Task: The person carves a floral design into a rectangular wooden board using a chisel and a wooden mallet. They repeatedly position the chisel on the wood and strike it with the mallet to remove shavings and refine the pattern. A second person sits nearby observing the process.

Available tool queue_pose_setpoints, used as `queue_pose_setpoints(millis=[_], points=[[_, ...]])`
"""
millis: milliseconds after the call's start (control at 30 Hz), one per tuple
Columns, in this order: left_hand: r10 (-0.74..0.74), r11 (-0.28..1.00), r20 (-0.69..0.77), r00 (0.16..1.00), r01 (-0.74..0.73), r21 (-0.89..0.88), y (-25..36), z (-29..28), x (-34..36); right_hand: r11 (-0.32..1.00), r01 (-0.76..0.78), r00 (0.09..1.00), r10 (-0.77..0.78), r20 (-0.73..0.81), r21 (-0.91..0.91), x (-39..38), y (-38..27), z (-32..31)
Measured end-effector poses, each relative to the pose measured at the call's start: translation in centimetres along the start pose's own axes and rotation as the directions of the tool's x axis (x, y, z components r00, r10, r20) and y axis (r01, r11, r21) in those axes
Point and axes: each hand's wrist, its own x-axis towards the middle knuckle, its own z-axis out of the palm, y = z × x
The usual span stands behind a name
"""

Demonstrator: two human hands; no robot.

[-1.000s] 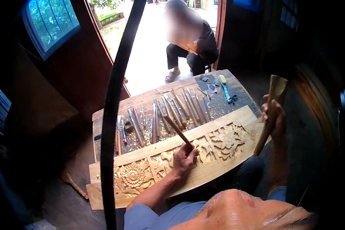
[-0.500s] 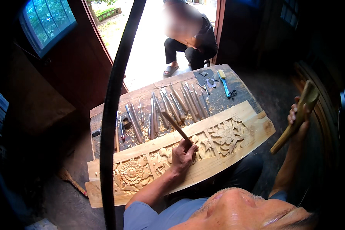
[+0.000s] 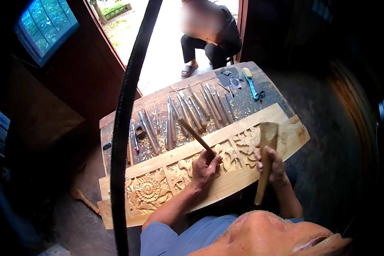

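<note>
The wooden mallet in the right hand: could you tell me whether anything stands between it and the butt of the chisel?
Nothing visible does. The wooden mallet in the right hand sits right of the chisel held by the left hand, with only the carved panel beneath the gap.

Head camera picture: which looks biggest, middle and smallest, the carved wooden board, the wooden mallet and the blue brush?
1. Carved wooden board, biggest by far.
2. Wooden mallet in the right hand.
3. Blue brush, smallest; it lies farther from the camera, so it may look a bit smaller than it is.
</note>
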Motion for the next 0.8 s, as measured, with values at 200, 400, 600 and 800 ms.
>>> queue_pose_setpoints(millis=[200, 400, 600, 800], points=[[-0.052, 0.997, -0.034, 0.998, 0.049, -0.066, -0.1, 0.3, 0.1, 0.979, -0.136, 0.980, 0.156, 0.126, -0.154, 1.2, 0.6, 5.5], [-0.072, 0.995, -0.036, 0.997, 0.070, -0.075, -0.1, -0.6, 0.5, 0.964, -0.111, 0.980, 0.146, 0.133, -0.240, 2.0, 1.2, 5.6], [-0.080, 0.984, -0.023, 0.997, 0.075, -0.159, -0.1, -1.0, 0.6, 0.965, -0.191, 0.973, 0.211, 0.094, -0.182, 2.4, 3.2, 4.1], [-0.107, 0.985, -0.017, 0.994, 0.103, -0.140, -0.2, -1.0, 0.7, 0.965, -0.221, 0.968, 0.235, 0.092, -0.139, 2.4, 3.4, 3.9]])
